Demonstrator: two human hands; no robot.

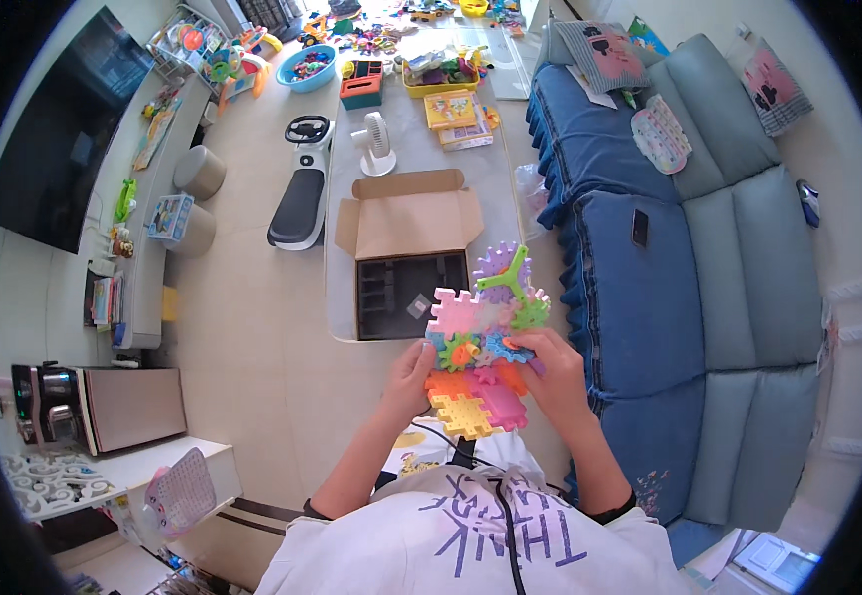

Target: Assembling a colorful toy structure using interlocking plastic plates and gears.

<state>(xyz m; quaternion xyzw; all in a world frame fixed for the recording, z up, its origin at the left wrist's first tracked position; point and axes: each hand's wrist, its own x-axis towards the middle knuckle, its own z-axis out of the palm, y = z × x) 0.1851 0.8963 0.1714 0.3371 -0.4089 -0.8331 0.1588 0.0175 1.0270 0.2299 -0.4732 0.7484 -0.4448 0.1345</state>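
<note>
Between my hands is a toy gear building set (495, 397), an assembly of interlocking pink, orange, yellow and blue plastic panels held up in front of my body. Several gears sit on it: a purple gear (495, 262) with a green three-armed piece (516, 278) at the top, and a green gear (459, 350) and a blue gear (506, 346) in the middle. My left hand (413, 375) grips its left edge. My right hand (553, 365) grips the right side, fingers by the blue gear. Some fingertips are hidden behind the panels.
An opened cardboard box (409, 223) with a dark inside lies on the table (342, 307) ahead. Farther along stand a white fan (375, 144), stacked boxes (456, 114) and a yellow basket (441, 87). A blue sofa (639, 288) runs along the right; a ride-on toy (298, 203) stands left.
</note>
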